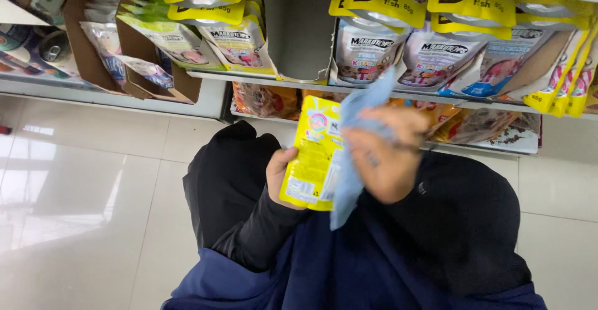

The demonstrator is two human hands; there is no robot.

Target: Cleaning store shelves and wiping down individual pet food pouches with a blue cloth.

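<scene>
My left hand (278, 174) grips a yellow pouch (311, 154) by its left edge and holds it upright in front of me. My right hand (386, 154) is closed on a light blue cloth (358, 126) and presses it against the pouch's right side; the hand is blurred by motion. The cloth hangs down past the pouch's lower edge. Both arms are in dark sleeves, over a dark blue garment below.
A shop shelf (205, 95) runs across the top, with cardboard display boxes (299, 33) holding several silver and yellow pet-food pouches (364, 48). More bags (265, 100) lie on a lower shelf. A glossy white tiled floor (81, 210) lies to the left.
</scene>
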